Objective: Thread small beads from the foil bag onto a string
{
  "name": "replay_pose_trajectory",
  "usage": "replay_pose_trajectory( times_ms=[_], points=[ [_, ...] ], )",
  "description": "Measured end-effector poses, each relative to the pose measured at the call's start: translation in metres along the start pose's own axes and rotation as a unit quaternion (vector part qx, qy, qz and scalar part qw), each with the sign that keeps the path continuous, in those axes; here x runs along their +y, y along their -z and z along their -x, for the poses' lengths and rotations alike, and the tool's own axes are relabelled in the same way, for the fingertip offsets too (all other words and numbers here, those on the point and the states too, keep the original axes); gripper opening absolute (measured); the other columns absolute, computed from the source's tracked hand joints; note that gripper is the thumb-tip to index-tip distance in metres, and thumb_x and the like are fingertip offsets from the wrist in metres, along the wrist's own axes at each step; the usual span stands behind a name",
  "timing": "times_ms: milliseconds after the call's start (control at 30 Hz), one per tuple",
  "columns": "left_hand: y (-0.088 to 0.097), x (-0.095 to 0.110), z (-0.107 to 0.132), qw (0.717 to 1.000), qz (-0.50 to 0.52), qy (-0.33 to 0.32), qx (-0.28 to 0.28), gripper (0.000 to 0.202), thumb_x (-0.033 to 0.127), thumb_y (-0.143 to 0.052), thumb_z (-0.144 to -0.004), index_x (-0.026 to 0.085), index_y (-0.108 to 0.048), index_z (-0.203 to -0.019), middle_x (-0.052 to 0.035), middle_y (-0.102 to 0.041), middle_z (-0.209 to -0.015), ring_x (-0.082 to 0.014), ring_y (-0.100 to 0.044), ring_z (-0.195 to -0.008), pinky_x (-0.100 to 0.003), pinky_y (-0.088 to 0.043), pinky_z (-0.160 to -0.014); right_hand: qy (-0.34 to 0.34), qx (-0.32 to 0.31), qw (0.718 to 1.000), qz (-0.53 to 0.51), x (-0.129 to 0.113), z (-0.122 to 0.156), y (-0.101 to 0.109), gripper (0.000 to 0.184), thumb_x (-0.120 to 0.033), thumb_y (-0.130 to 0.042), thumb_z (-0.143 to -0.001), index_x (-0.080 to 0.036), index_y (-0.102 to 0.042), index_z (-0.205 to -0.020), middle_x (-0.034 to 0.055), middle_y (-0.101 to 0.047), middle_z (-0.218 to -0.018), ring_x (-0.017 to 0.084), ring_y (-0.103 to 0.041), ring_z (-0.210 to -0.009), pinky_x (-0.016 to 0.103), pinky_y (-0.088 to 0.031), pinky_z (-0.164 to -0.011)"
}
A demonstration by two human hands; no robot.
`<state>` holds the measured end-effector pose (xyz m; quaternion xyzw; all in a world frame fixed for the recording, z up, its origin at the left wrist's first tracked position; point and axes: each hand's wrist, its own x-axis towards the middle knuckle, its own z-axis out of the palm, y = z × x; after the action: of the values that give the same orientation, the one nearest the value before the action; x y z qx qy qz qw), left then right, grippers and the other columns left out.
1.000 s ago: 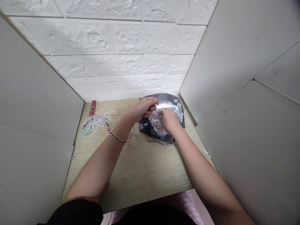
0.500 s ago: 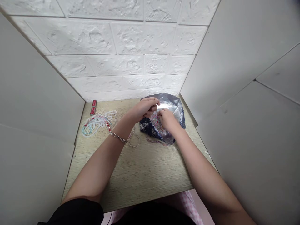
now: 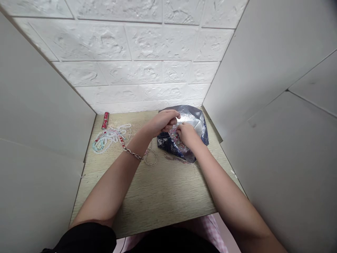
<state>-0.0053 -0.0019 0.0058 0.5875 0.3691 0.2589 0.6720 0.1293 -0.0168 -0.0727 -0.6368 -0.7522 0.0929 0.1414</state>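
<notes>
A silver foil bag [image 3: 193, 119] with a dark blue patterned outside lies open at the back right of the wooden table [image 3: 158, 196]. Small coloured beads show inside it. My left hand [image 3: 160, 123] is closed, pinching the bag's left rim near its mouth. My right hand [image 3: 186, 135] rests inside the bag's mouth over the beads, fingers curled; what they pinch is too small to make out. A chain bracelet [image 3: 133, 154] sits on my left wrist.
A pile of bead strings [image 3: 109, 138] in white, teal and red lies at the back left, with a red tube [image 3: 105, 120] beyond it. Clear bead strands [image 3: 151, 158] lie below my left wrist. White panels wall in both sides; a white brick wall stands behind.
My right hand has shifted slightly left inside the bag, closer to my left hand. Otherwise the scene is the same.
</notes>
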Motion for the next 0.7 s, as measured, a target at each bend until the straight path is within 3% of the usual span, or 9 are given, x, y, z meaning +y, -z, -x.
replay_pose_trajectory(
  times_ms=[267,467,567,700],
  points=[
    [0.000,0.000,0.000,1.000,0.001,0.002,0.005,0.015,0.025,-0.043,-0.076,0.017,-0.040,-0.064,0.0051,-0.027,-0.052,-0.0005,-0.019,-0.037,-0.021,-0.007,-0.038,-0.002,0.016,1.000,-0.025,0.000,0.004,0.001,0.016,-0.012,-0.041,-0.077,-0.015,-0.057,-0.077,0.0089,-0.053,-0.084,0.018,-0.050,-0.077,0.028,-0.036,-0.069],
    [0.001,-0.001,-0.002,1.000,-0.016,0.008,0.018,0.013,0.026,-0.044,-0.076,0.017,-0.043,-0.066,0.0071,-0.020,-0.046,-0.0007,-0.013,-0.035,-0.022,-0.004,-0.041,-0.036,0.105,0.974,-0.197,0.002,0.006,0.014,0.013,-0.016,-0.043,-0.075,-0.017,-0.054,-0.070,0.0029,-0.054,-0.074,0.015,-0.048,-0.072,0.028,-0.035,-0.066],
    [0.001,-0.001,-0.002,0.999,-0.040,0.009,0.021,0.015,0.027,-0.045,-0.076,0.017,-0.045,-0.065,0.0076,-0.019,-0.043,-0.0010,-0.012,-0.034,-0.022,-0.004,-0.041,-0.056,0.111,0.918,-0.376,0.001,0.010,0.022,0.011,-0.024,-0.047,-0.075,-0.018,-0.054,-0.070,-0.0019,-0.050,-0.062,0.011,-0.044,-0.060,0.025,-0.035,-0.059],
    [0.000,0.000,0.000,0.995,-0.097,0.005,0.028,0.016,0.030,-0.051,-0.073,0.017,-0.052,-0.064,0.0075,-0.020,-0.041,-0.0013,-0.015,-0.034,-0.022,-0.007,-0.041,-0.051,0.093,0.786,-0.608,-0.001,0.017,0.030,0.014,-0.032,-0.057,-0.069,-0.018,-0.056,-0.071,-0.0037,-0.051,-0.062,0.008,-0.046,-0.058,0.023,-0.038,-0.059]
  ],
)
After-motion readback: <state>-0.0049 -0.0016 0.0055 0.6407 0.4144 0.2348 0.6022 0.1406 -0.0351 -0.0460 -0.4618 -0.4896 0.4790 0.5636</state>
